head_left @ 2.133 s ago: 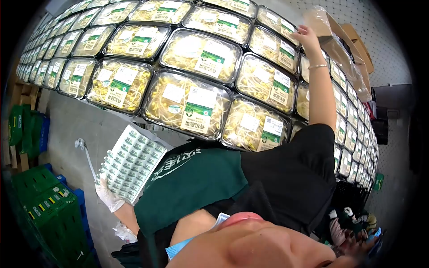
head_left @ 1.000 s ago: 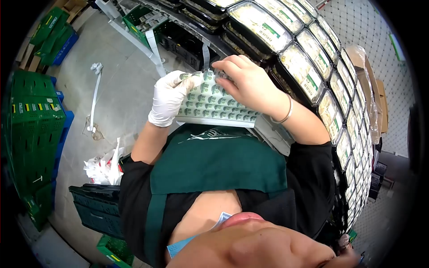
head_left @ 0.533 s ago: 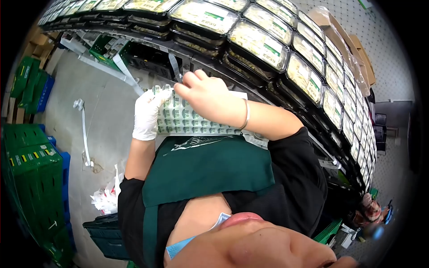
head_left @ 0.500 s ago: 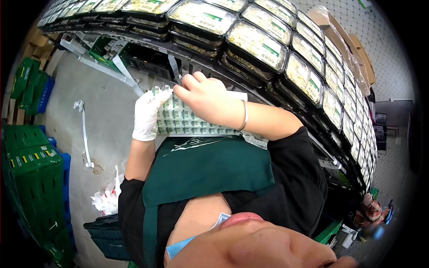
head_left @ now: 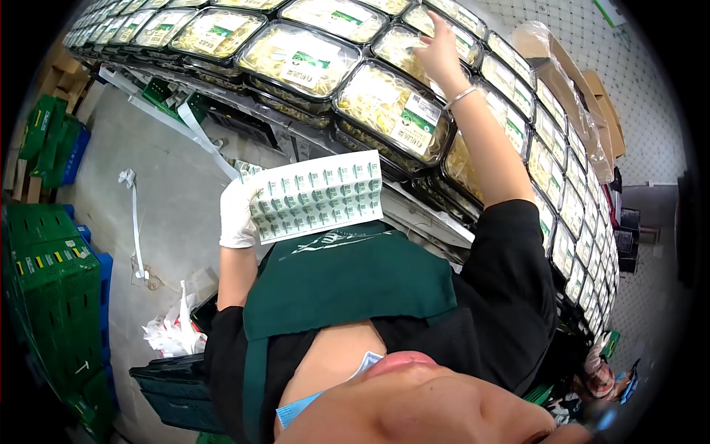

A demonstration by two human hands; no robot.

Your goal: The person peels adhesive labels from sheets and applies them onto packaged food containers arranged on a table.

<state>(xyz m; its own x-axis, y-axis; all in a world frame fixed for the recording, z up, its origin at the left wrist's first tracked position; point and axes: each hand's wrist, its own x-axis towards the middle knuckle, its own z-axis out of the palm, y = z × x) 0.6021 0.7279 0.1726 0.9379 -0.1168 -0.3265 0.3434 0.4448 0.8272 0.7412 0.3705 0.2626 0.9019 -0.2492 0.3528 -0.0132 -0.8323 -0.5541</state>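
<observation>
My left hand (head_left: 240,211), in a white glove, is closed on the left edge of a sheet of small green-and-white stickers (head_left: 322,192). The sheet lies tilted in front of my apron. My bare right hand (head_left: 441,55), with a bracelet at the wrist, reaches over the rows of packs. Its index finger is stretched out and its thumb stands apart. Under it is a clear-lidded black pack (head_left: 403,48) of pale, strand-like food. Whether a fingertip touches the lid or carries a sticker, I cannot tell. A labelled pack (head_left: 388,111) sits nearer to me.
Stacked packs (head_left: 299,59) curve along the bench on my front and right. Green crates (head_left: 52,274) stand at the left, and a dark crate (head_left: 174,392) is beside me. White strapping (head_left: 135,222) lies on the floor. A cardboard box (head_left: 569,89) stands beyond the packs.
My right hand has left the sticker sheet and stretched forward and right over the packs. The sheet, still in my left hand, now shows more fully and is tilted.
</observation>
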